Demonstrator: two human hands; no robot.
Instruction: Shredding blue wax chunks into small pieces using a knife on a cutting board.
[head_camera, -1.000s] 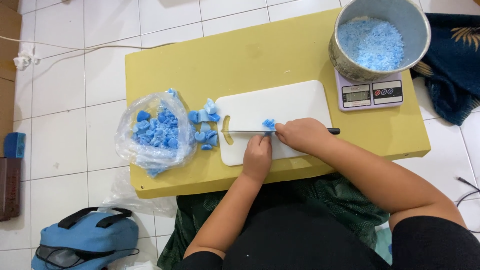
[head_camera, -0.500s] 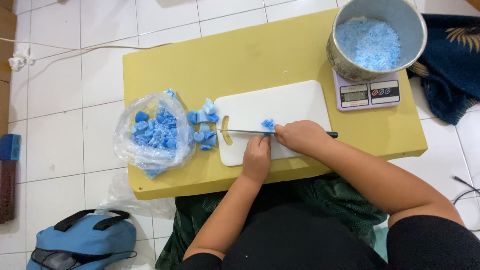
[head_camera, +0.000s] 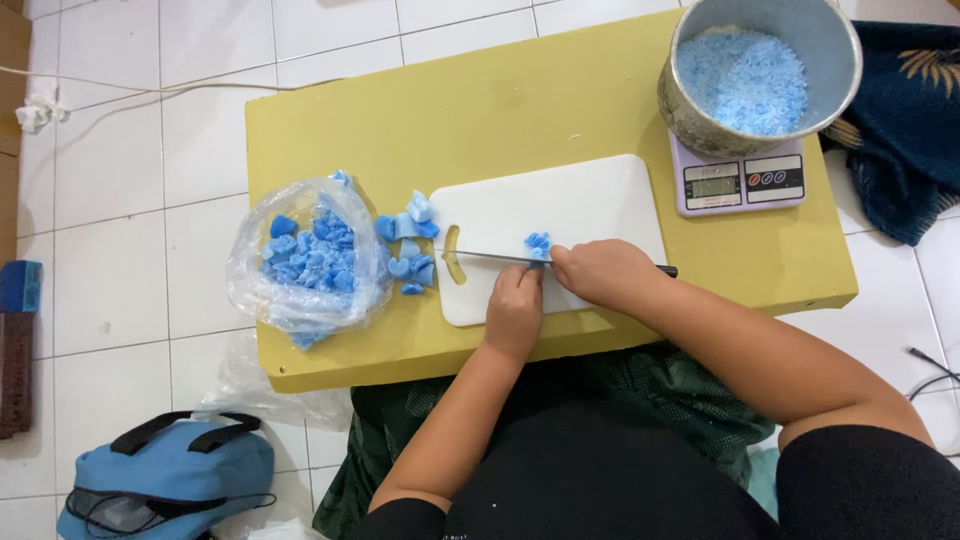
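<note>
head view: my right hand (head_camera: 600, 275) grips a knife (head_camera: 490, 257), its blade lying left-right across the white cutting board (head_camera: 590, 205) near the yellow tabletop's front edge. my left hand (head_camera: 515, 310), curled, steadies the blue chunk (head_camera: 538, 243) just ahead of both hands.
</note>
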